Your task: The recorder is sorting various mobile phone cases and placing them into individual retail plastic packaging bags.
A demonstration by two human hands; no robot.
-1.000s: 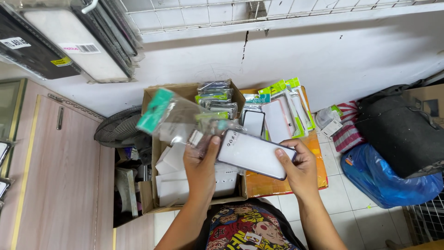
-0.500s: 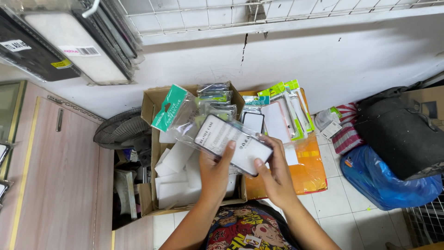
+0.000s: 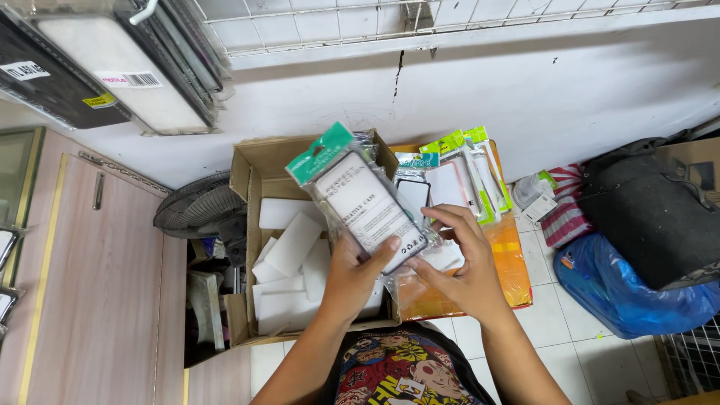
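Since half a second before: packaged phone case [image 3: 365, 202] raised and turned, green header card now uppermost at upper left; both hands brought closer together beneath it.

Left hand [image 3: 358, 276]: closed on lower edge of packaged phone case, thumb across front near bottom, fingers behind.
Right hand [image 3: 463, 271]: fingers curled, partly closed, pinching loose clear plastic bag [image 3: 409, 281] just right of case and below it; fingertips [image 3: 433, 219] touching case's right edge.
Packaged phone case: clear sleeve, white insert card, dark rim, held tilted above cardboard box [image 3: 251, 171], clear of contents.

Cardboard box: open, flaps up, on floor against white wall [image 3: 525, 82]; white flat packets [image 3: 289, 247] stacked loosely inside at left.
Further packaged cases with green and yellow headers [image 3: 461, 176]: standing in row behind hands, at right of box.
Orange flat package [image 3: 506, 262]: beneath right hand, on tiled floor [image 3: 570, 322].
Blue plastic bag [image 3: 630, 292] and black bag [image 3: 649, 210]: at right, well apart from hands.
Black fan [image 3: 196, 208]: left of box, beside wooden cabinet [image 3: 90, 285].
Wire rack [image 3: 315, 19]: above, on wall.
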